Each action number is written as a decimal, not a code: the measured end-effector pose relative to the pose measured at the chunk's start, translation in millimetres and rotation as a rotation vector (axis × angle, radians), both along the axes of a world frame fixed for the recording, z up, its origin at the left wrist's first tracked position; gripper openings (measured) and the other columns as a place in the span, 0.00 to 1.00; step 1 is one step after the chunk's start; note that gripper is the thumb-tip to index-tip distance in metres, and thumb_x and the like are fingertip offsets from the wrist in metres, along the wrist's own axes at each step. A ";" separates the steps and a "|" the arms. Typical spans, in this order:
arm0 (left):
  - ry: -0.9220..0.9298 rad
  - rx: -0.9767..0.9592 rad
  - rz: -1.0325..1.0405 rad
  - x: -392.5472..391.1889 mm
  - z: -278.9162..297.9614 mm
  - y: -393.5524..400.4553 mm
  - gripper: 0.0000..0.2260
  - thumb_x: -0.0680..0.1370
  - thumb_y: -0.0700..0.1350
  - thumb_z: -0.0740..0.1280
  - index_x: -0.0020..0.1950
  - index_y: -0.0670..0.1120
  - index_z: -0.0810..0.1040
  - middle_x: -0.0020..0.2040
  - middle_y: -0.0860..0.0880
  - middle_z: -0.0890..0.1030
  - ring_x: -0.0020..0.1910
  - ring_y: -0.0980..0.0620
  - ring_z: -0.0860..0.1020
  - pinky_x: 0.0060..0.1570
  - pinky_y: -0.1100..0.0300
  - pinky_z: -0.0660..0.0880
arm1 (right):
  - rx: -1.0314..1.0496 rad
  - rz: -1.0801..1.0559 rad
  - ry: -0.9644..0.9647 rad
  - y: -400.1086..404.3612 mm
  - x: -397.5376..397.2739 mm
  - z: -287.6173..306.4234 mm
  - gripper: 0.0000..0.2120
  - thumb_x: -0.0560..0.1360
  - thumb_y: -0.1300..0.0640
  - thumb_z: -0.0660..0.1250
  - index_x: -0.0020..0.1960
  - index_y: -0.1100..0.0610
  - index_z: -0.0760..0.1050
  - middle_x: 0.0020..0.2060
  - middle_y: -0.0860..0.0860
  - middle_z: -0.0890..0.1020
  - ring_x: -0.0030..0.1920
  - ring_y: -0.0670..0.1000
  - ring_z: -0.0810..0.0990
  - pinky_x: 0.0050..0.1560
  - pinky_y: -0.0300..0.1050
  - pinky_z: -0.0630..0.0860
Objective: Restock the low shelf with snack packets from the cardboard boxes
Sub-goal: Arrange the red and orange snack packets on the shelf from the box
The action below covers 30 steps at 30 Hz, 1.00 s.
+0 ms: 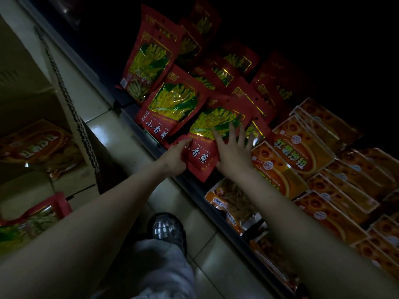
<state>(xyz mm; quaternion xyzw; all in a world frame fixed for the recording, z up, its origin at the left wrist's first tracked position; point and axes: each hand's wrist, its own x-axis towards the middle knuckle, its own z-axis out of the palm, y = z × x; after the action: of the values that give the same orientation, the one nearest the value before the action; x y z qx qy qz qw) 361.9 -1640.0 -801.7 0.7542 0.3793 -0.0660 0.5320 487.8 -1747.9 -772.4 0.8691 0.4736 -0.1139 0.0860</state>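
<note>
Pressing flat on a glossy red snack packet (201, 152), the right hand (234, 155) has its fingers straight and spread wide over the packet's yellow-and-green printed panel. The left hand (176, 157) meets the same packet at its lower left corner, index finger extended along the edge and the other fingers curled at the corner; whether they pinch the film cannot be told. The packet lies at the front lip of the low shelf (195, 192), its bottom corner hanging past the dark edge.

Behind it, more red packets (174, 102) of the same crinkly foil stand and lean in overlapping rows that fade into shadow. To the right, flat orange packets (302, 147) with a round print are stacked like tiles, and clear-fronted orange bags (233, 203) sit at the shelf front below them.

On the left, a cardboard box (64, 93) shows a corrugated cut edge and holds an orange packet (38, 147). A further red packet (32, 216) lies nearer the camera. Pale shiny floor tiles (121, 139) run between box and shelf, with 1 dark shoe (167, 228) and a grey trouser leg (155, 268) below.
</note>
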 end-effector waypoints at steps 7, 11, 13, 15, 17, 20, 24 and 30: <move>0.066 0.036 0.051 -4.0 -9.8 4.3 0.16 0.70 0.29 0.63 0.45 0.50 0.70 0.62 0.37 0.70 0.59 0.37 0.73 0.59 0.50 0.73 | 0.096 -0.057 0.000 -30.7 -34.0 -9.6 0.35 0.75 0.42 0.62 0.75 0.49 0.51 0.75 0.57 0.49 0.74 0.64 0.45 0.71 0.65 0.45; 0.050 0.022 0.010 -6.8 -10.0 -2.6 0.15 0.70 0.28 0.66 0.53 0.43 0.77 0.70 0.41 0.60 0.68 0.42 0.68 0.67 0.51 0.68 | 0.076 -0.138 -0.023 -27.8 -43.4 -25.7 0.40 0.72 0.40 0.66 0.75 0.50 0.50 0.75 0.60 0.49 0.74 0.66 0.46 0.70 0.68 0.48; 0.045 0.021 0.012 -5.8 -10.0 -3.5 0.18 0.71 0.28 0.66 0.59 0.40 0.77 0.72 0.42 0.57 0.70 0.43 0.64 0.69 0.52 0.64 | 0.083 -0.161 -0.040 -23.4 -41.6 -32.1 0.40 0.72 0.41 0.66 0.75 0.51 0.50 0.75 0.61 0.46 0.74 0.68 0.44 0.69 0.69 0.48; 0.031 0.002 -0.011 -1.3 -6.6 -4.5 0.20 0.72 0.29 0.66 0.62 0.41 0.75 0.73 0.43 0.56 0.72 0.44 0.62 0.70 0.52 0.63 | 0.083 -0.173 -0.073 -19.1 -33.8 -34.6 0.39 0.74 0.42 0.65 0.75 0.52 0.49 0.75 0.61 0.44 0.74 0.68 0.43 0.70 0.69 0.48; 0.008 -0.019 -0.067 4.9 -4.8 -4.4 0.22 0.72 0.30 0.66 0.66 0.43 0.73 0.75 0.44 0.54 0.73 0.45 0.60 0.71 0.51 0.62 | 0.081 -0.179 -0.111 -13.5 -23.2 -33.2 0.38 0.74 0.43 0.65 0.75 0.52 0.49 0.75 0.62 0.44 0.74 0.69 0.42 0.69 0.69 0.49; -0.008 0.015 -0.069 11.0 -3.4 -4.0 0.21 0.73 0.30 0.64 0.65 0.42 0.74 0.73 0.43 0.60 0.72 0.45 0.63 0.70 0.52 0.64 | 0.083 -0.166 -0.129 -9.6 -16.1 -31.0 0.39 0.73 0.44 0.67 0.75 0.53 0.49 0.75 0.61 0.44 0.73 0.69 0.42 0.70 0.69 0.48; 0.085 0.114 0.090 5.2 9.3 3.3 0.15 0.76 0.31 0.61 0.60 0.40 0.77 0.63 0.41 0.76 0.62 0.44 0.73 0.63 0.56 0.70 | 0.028 -0.093 -0.138 -19.6 -32.0 -28.3 0.39 0.73 0.46 0.68 0.75 0.53 0.50 0.75 0.61 0.46 0.74 0.68 0.44 0.69 0.70 0.47; 0.099 0.182 0.178 -3.4 51.2 15.2 0.12 0.77 0.35 0.62 0.58 0.40 0.79 0.59 0.39 0.79 0.59 0.42 0.76 0.59 0.55 0.73 | 0.058 -0.016 -0.123 -27.2 -48.4 -8.1 0.37 0.60 0.47 0.79 0.64 0.58 0.71 0.66 0.63 0.70 0.67 0.66 0.67 0.63 0.70 0.64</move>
<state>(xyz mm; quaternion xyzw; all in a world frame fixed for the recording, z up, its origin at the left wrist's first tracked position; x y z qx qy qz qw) 358.5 -1624.8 -750.5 0.7586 0.4749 -0.0207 0.4456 439.4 -1775.1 -780.4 0.8805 0.4634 -0.0471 0.0887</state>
